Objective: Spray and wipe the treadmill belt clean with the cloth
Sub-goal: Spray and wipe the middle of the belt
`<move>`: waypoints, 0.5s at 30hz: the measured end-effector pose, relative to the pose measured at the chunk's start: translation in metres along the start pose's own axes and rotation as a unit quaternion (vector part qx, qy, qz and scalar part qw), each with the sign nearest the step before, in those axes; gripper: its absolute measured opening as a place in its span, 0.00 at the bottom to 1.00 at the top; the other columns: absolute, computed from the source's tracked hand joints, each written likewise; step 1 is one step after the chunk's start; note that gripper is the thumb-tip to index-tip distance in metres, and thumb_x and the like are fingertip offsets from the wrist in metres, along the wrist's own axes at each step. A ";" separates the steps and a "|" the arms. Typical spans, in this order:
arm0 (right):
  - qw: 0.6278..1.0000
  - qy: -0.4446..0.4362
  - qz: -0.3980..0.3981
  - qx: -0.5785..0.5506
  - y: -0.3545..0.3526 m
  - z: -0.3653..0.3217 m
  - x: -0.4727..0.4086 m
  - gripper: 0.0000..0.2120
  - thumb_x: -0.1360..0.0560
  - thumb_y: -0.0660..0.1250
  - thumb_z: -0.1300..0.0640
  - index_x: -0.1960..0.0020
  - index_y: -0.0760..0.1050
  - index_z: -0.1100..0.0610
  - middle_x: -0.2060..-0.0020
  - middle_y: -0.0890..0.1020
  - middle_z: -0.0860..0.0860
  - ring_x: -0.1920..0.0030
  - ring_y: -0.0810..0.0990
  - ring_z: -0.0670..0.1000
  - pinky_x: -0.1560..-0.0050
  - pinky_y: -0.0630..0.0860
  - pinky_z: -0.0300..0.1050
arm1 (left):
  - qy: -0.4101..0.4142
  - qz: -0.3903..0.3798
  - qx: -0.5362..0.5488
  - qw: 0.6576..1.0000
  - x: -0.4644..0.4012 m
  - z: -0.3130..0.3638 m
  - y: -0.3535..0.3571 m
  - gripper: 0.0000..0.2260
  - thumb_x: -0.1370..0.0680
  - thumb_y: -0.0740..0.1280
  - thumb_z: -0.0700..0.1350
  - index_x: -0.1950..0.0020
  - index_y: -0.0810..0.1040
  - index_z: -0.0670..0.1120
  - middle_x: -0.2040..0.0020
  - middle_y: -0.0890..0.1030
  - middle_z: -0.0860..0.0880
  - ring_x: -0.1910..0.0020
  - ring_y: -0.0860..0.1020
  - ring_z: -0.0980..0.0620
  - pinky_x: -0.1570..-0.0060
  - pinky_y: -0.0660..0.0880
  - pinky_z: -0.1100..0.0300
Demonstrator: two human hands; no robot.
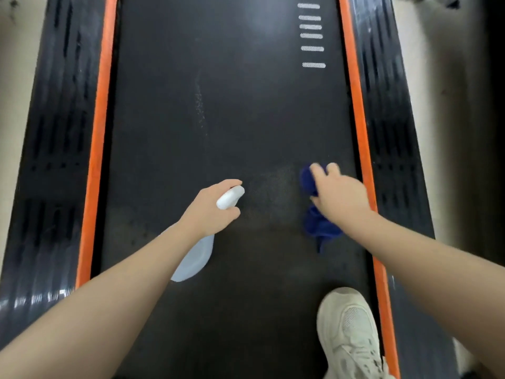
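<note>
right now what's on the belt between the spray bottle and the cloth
In the head view, only bare belt with a faint misted patch lies between the spray bottle and the cloth.

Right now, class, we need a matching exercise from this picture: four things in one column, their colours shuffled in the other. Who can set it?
Things:
1. cloth
2. spray bottle
3. belt-edge strip
4. treadmill belt

Colours:
A. orange
B. black
C. dark blue
D. pale whitish

Pairs: 1-C, 2-D, 3-A, 4-B
</note>
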State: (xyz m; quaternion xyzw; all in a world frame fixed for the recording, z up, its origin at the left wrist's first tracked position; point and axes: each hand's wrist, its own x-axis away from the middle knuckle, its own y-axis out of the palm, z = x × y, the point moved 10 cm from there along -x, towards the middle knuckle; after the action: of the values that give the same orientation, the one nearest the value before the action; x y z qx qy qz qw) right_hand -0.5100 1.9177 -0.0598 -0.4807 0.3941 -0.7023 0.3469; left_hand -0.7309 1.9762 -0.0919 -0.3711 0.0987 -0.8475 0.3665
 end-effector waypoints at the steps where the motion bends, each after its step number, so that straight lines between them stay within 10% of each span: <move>1: 1.000 0.017 0.024 0.001 -0.005 0.014 -0.001 0.36 0.24 0.65 0.48 0.25 0.49 0.56 0.40 0.69 0.57 0.51 0.78 0.58 0.61 0.67 0.47 | -0.002 0.012 0.023 1.000 0.001 0.002 -0.002 0.24 0.26 0.67 0.37 0.32 0.71 0.54 0.39 0.75 0.54 0.41 0.74 0.51 0.45 0.71 0.59; 4: 0.986 -0.136 -0.013 -0.094 0.000 -0.013 -0.002 0.47 0.29 0.71 0.49 0.23 0.43 0.56 0.35 0.70 0.57 0.42 0.75 0.58 0.49 0.73 0.50 | -0.019 0.050 0.085 0.995 0.004 0.005 -0.007 0.24 0.25 0.67 0.37 0.31 0.71 0.53 0.39 0.75 0.53 0.40 0.74 0.51 0.49 0.71 0.64; 8: 0.953 -0.264 0.112 -0.100 -0.002 -0.045 -0.004 0.32 0.35 0.77 0.51 0.34 0.74 0.58 0.34 0.73 0.60 0.41 0.75 0.66 0.49 0.76 0.60 | -0.016 0.081 0.073 0.994 0.015 0.012 -0.011 0.15 0.21 0.65 0.46 0.34 0.71 0.53 0.45 0.75 0.59 0.47 0.73 0.59 0.54 0.66 0.72; 15: 0.934 -0.326 0.031 -0.139 0.058 -0.070 -0.011 0.39 0.25 0.61 0.40 0.23 0.49 0.56 0.24 0.52 0.54 0.24 0.49 0.57 0.26 0.52 0.55 | -0.060 0.142 0.079 0.985 0.012 0.000 -0.016 0.15 0.21 0.64 0.49 0.34 0.73 0.52 0.41 0.74 0.60 0.43 0.72 0.59 0.54 0.64 0.74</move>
State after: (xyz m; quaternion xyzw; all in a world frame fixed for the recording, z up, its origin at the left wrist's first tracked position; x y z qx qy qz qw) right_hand -0.5667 1.9164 -0.1310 -0.7148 0.3676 -0.4338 0.4072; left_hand -0.7451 1.9794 -0.0785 -0.3737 0.0607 -0.7679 0.5167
